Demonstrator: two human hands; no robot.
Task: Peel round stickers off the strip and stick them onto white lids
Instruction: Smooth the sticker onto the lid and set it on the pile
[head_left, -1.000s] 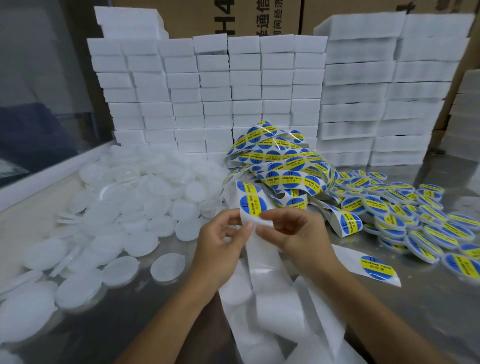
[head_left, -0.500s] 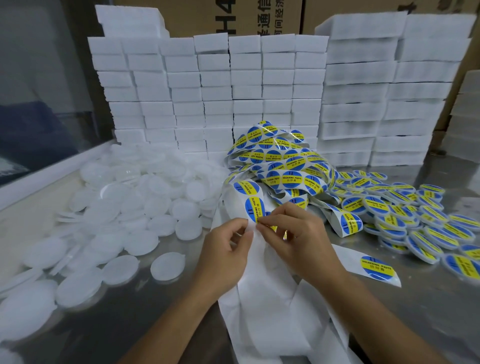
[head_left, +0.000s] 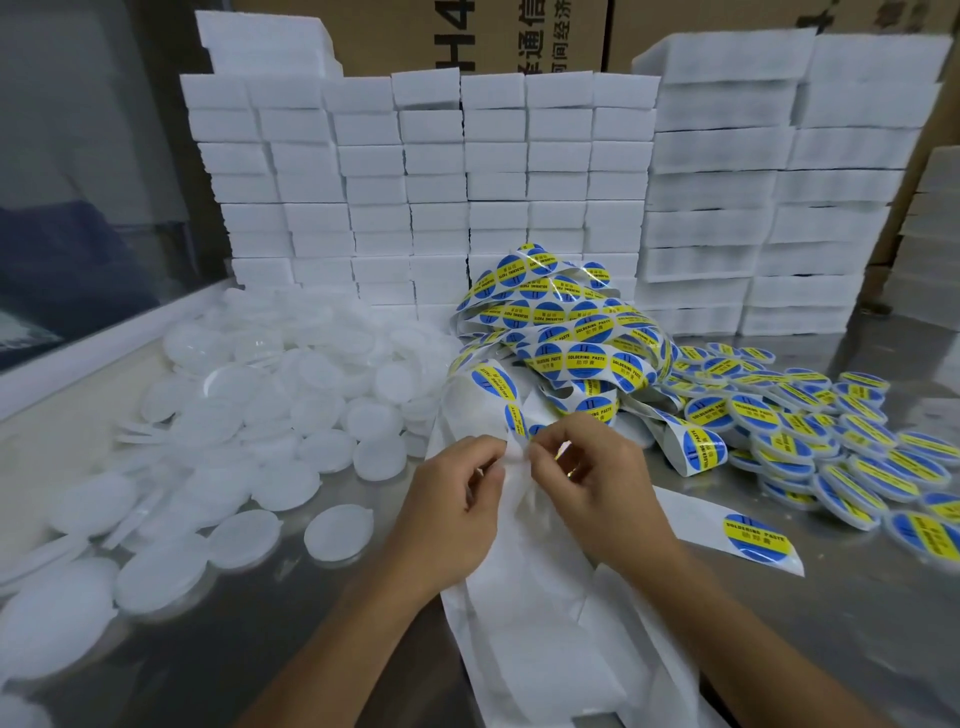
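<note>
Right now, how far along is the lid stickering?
Done: a pile of labelled lids lies on the right of the metal table. In hand: the left hand holds the backing strip while the right hand pinches at a sticker on it. Left: a large heap of plain white lids on the left and a tangle of unused stickers behind the hands.

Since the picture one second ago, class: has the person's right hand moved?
Yes. The right hand has moved slightly toward the wall of white blocks, its fingertips now pinching a sticker on the strip beside the left hand.
</note>
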